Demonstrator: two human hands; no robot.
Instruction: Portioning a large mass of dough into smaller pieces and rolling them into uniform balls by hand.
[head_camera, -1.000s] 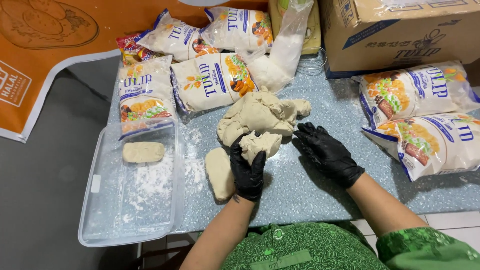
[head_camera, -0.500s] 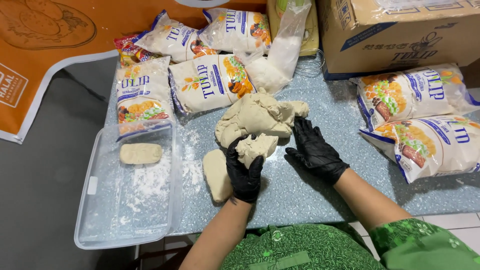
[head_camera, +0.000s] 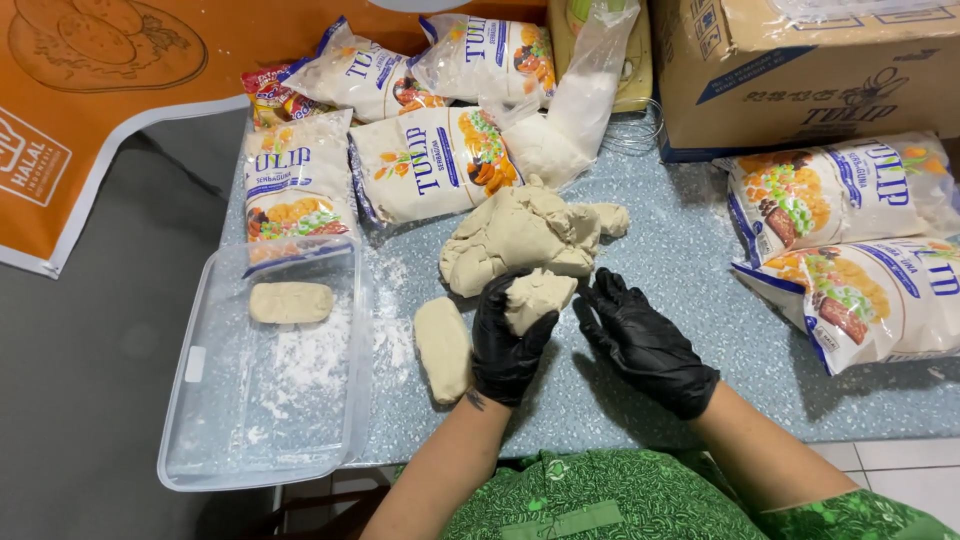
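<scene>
Gloved hands portioning dough on a speckled table (head_camera: 700, 260)
Big dough mass (head_camera: 520, 235) sits mid-table; right hand (head_camera: 645, 345) beside it, fingers spread, empty; left hand (head_camera: 508, 340) curls around a small dough piece (head_camera: 535, 297) near the front edge.

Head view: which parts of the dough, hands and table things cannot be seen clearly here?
- Dough piece: its underside, covered by the left hand.
- Right hand: its palm faces away.
- Cardboard box: top cut off by the frame edge.
- Tray: far end hidden under a flour bag.
</scene>
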